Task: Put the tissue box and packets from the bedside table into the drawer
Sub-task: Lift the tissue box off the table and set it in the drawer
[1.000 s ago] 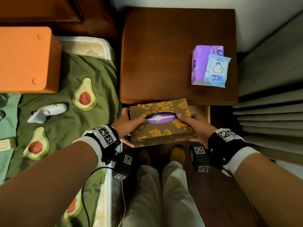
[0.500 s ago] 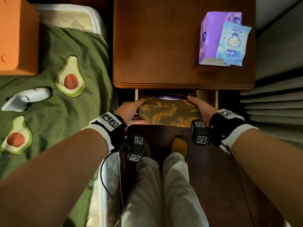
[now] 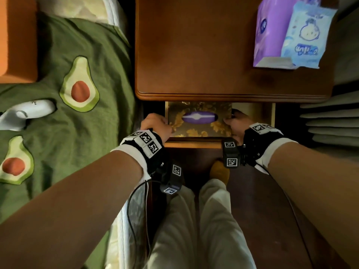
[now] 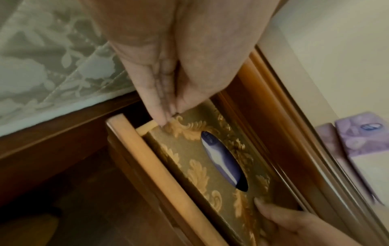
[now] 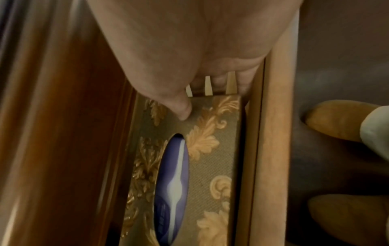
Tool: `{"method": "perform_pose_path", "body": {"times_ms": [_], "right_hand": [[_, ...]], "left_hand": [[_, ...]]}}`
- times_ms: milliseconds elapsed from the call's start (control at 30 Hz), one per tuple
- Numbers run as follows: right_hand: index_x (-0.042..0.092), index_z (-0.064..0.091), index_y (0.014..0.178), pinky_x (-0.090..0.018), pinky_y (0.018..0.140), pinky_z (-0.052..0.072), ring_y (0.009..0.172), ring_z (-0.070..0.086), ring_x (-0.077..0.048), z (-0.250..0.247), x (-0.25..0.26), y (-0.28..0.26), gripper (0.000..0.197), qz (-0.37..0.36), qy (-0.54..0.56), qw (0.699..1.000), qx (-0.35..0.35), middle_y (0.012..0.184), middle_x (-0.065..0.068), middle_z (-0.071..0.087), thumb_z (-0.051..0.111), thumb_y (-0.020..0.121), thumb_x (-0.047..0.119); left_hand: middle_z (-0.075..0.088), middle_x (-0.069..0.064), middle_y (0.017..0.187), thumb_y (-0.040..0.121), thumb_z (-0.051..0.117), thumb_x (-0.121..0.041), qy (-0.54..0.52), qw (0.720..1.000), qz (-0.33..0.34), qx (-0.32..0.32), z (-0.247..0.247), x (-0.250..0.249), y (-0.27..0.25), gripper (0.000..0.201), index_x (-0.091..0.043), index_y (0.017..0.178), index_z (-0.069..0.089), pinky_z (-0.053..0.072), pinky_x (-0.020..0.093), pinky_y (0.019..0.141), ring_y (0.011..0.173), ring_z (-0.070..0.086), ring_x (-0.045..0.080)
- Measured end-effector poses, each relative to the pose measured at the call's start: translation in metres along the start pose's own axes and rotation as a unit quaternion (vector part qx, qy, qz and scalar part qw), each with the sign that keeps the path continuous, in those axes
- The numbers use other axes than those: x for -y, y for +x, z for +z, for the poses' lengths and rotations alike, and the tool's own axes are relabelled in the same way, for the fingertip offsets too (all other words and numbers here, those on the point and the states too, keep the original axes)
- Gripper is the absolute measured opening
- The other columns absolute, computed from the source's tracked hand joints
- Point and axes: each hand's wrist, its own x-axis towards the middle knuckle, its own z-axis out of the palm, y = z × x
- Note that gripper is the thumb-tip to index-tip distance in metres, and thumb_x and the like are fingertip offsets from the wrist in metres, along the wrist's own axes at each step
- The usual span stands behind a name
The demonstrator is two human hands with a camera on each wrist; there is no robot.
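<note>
Held at both ends by the left hand (image 3: 155,124) and right hand (image 3: 234,123), the tissue box (image 3: 198,121) had been lowered flat into the drawer (image 3: 194,145); two packets (image 3: 291,33) remained on the table above the drawer.

The tissue box (image 3: 199,121) now lies flat (opening up) inside the drawer (image 3: 252,111).

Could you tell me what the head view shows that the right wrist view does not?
Only the head view shows the purple packet and the blue packet on the bedside table, the avocado-print bedding, and the left hand.

Only the right wrist view shows the right hand's thumb resting on the box top while its fingers go down over the box's end.

Both show the gold-patterned tissue box inside the open drawer, with the right hand at its end.
</note>
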Motion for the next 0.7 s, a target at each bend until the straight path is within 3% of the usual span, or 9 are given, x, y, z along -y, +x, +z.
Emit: {"method": "perform_pose_path", "body": {"times_ms": [67, 133, 200, 267, 333, 400, 500, 567, 700], "right_hand": [[0.031, 0.06, 0.118, -0.055, 0.093, 0.053, 0.104, 0.066, -0.04, 0.002, 0.008, -0.016, 0.048, -0.006, -0.051, 0.999, 0.014, 0.119, -0.015, 0.07, 0.056, 0.07, 0.036], [0.022, 0.061, 0.118, -0.045, 0.092, 0.052, 0.109, 0.063, -0.04, 0.0, 0.035, -0.058, 0.036, -0.008, -0.08, 0.997, 0.018, 0.121, -0.017, 0.068, 0.058, 0.083, 0.031], [0.007, 0.061, 0.126, -0.032, 0.083, 0.046, 0.118, 0.059, -0.038, -0.007, 0.045, -0.074, 0.035, 0.005, -0.092, 0.996, 0.018, 0.127, -0.02, 0.064, 0.055, 0.094, 0.02], [0.0, 0.06, 0.128, -0.032, 0.087, 0.047, 0.116, 0.061, -0.036, -0.019, 0.054, -0.09, 0.038, 0.013, -0.065, 0.997, 0.027, 0.127, -0.023, 0.064, 0.055, 0.095, 0.017], [0.002, 0.068, 0.113, -0.031, 0.074, 0.05, 0.082, 0.066, -0.028, -0.037, 0.066, -0.114, 0.027, 0.033, 0.013, 0.998, 0.058, 0.097, -0.018, 0.069, 0.055, 0.095, 0.018], [0.008, 0.067, 0.08, -0.024, 0.056, 0.043, 0.053, 0.052, -0.02, -0.062, 0.078, -0.133, 0.019, 0.052, 0.059, 0.996, 0.052, 0.065, -0.008, 0.059, 0.056, 0.091, 0.019], [0.015, 0.057, 0.056, -0.027, 0.049, 0.038, 0.044, 0.041, -0.021, -0.114, 0.094, -0.145, 0.022, 0.02, 0.096, 0.993, -0.068, 0.047, -0.001, 0.044, 0.056, 0.075, 0.025], [0.018, 0.058, 0.065, -0.042, 0.064, 0.054, 0.063, 0.053, -0.023, -0.145, 0.106, -0.141, 0.019, -0.026, 0.12, 0.982, -0.146, 0.058, -0.001, 0.053, 0.055, 0.07, 0.035], [0.023, 0.055, 0.102, -0.044, 0.089, 0.056, 0.099, 0.063, -0.022, -0.172, 0.131, -0.116, 0.059, -0.088, 0.109, 0.973, -0.183, 0.111, -0.004, 0.063, 0.066, 0.059, 0.063]], "left_hand": [[0.074, 0.007, 0.085, 0.086, 0.058, -0.01, -0.015, 0.999, -0.005, 0.029, -0.004, -0.01, -0.012, 0.018, -0.014, 0.096, 0.073, 0.062, 0.042, 0.079, 0.085, 0.075, 0.026], [0.069, 0.006, 0.081, 0.097, 0.051, -0.012, -0.018, 0.995, -0.035, 0.095, -0.006, -0.024, -0.028, 0.017, -0.01, 0.106, 0.065, 0.059, 0.036, 0.075, 0.077, 0.07, 0.022], [0.069, 0.006, 0.085, 0.098, 0.052, -0.017, -0.017, 0.989, -0.041, 0.142, -0.009, -0.039, -0.044, 0.02, -0.008, 0.113, 0.062, 0.052, 0.029, 0.071, 0.076, 0.067, 0.019], [0.069, 0.005, 0.08, 0.096, 0.056, -0.021, -0.02, 0.984, -0.017, 0.178, -0.013, -0.058, -0.065, 0.021, -0.007, 0.108, 0.065, 0.053, 0.029, 0.073, 0.073, 0.068, 0.019], [0.067, 0.005, 0.076, 0.096, 0.057, -0.024, -0.035, 0.977, 0.029, 0.206, -0.014, -0.083, -0.086, 0.018, -0.008, 0.095, 0.065, 0.054, 0.03, 0.072, 0.066, 0.068, 0.019], [0.067, 0.007, 0.076, 0.096, 0.059, -0.021, -0.062, 0.974, 0.08, 0.203, -0.013, -0.111, -0.106, 0.016, -0.011, 0.085, 0.063, 0.053, 0.032, 0.071, 0.063, 0.067, 0.019], [0.067, 0.01, 0.083, 0.094, 0.061, -0.013, -0.084, 0.976, 0.15, 0.134, -0.01, -0.151, -0.126, 0.011, -0.014, 0.083, 0.062, 0.053, 0.029, 0.065, 0.067, 0.065, 0.022], [0.067, 0.01, 0.094, 0.093, 0.062, -0.012, -0.099, 0.974, 0.171, 0.107, -0.004, -0.174, -0.129, 0.003, -0.014, 0.094, 0.063, 0.056, 0.028, 0.061, 0.073, 0.066, 0.021], [0.059, 0.009, 0.127, 0.09, 0.067, -0.026, -0.113, 0.972, 0.176, 0.108, 0.019, -0.206, -0.118, 0.05, -0.025, 0.136, 0.05, 0.059, 0.04, 0.076, 0.109, 0.064, 0.027]]}}
